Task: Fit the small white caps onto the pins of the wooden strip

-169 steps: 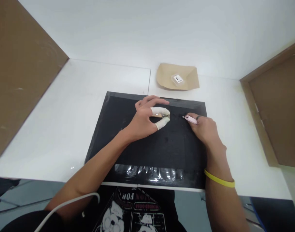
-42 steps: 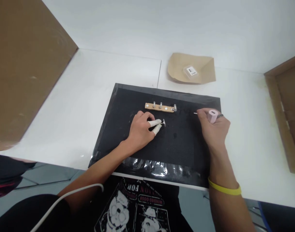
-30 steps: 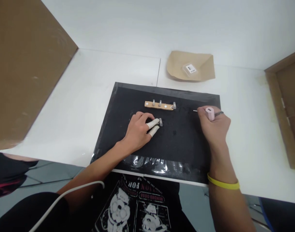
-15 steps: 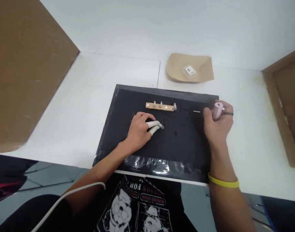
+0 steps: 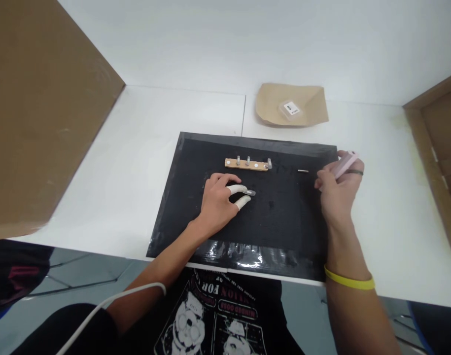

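Observation:
My left hand [image 5: 220,204] rests on the black mat [image 5: 195,217], pinching a small metal screw [image 5: 250,192] between thumb and forefinger, both in white finger cots. Just beyond it lies a short wooden strip [image 5: 246,164] with three metal screws standing in it. My right hand [image 5: 338,190] is at the mat's right edge, closed on a pink screwdriver handle [image 5: 345,164] held tilted up and to the right. A small metal bit [image 5: 302,171] lies loose on the mat, left of that hand.
A brown paper tray [image 5: 306,101] holding a small clear labelled packet [image 5: 290,109] sits at the back of the white table. Cardboard panels stand at the left [image 5: 36,113] and right [image 5: 441,148]. A white cable [image 5: 110,301] runs along my left arm.
Over the last second the bit has come out of the pink handle and now lies on the mat. My right hand drew back to the right. My left hand has turned the screw in its fingertips.

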Demonstrator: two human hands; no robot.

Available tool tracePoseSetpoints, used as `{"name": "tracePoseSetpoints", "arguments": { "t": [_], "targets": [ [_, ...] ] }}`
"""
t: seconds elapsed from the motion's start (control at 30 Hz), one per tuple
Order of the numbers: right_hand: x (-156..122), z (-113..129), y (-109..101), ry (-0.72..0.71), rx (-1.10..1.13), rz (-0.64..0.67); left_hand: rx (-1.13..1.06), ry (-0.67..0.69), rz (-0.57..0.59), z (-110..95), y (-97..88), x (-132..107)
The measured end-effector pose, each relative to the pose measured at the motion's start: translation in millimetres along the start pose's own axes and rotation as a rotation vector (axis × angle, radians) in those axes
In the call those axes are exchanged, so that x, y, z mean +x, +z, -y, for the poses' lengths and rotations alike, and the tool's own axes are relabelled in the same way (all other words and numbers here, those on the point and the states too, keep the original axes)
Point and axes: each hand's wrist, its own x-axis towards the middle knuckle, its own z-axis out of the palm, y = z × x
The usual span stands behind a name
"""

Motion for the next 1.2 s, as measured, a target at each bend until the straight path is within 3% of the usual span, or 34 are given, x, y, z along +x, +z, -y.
{"name": "tracePoseSetpoints", "arguments": {
  "t": [0.1, 0.2, 0.27, 0.47, 0.67, 0.73, 0.8, 1.07, 1.2],
  "targets": [
    [0.1, 1.9, -0.3, 0.063, 0.207, 0.114, 0.004, -0.057, 0.031, -6.0, -1.8, -0.4],
    [-3.0, 11.2, -1.3, 0.253, 0.384, 0.362, 0.022, -0.131, 0.042, -14.2, -2.1, 1.2],
    [-5.5, 18.5, -3.0, 0.362, 0.446, 0.462, 0.038, -0.169, 0.032, -18.8, -0.8, 2.6],
    [-2.3, 23.9, -14.9, 0.436, 0.544, 0.424, 0.032, -0.168, 0.080, -16.0, -1.7, 9.1],
    [4.4, 18.8, -24.1, 0.425, 0.595, 0.418, -0.043, -0.019, 0.372, 4.9, -24.0, 24.8],
    [4.3, 18.7, -24.6, 0.439, 0.597, 0.423, -0.069, 0.004, 0.419, 8.8, -29.0, 26.3],
    [3.6, 19.8, -23.8, 0.456, 0.612, 0.430, -0.062, 0.016, 0.391, 9.4, -28.9, 24.4],
    [1.9, 24.4, -19.2, 0.464, 0.694, 0.451, 0.064, -0.055, 0.063, -7.5, -2.5, 4.6],
    [8.2, 18.8, -21.8, 0.493, 0.870, 0.277, 0.095, -0.079, 0.012, -13.4, 1.9, -0.1]
  ]
}}
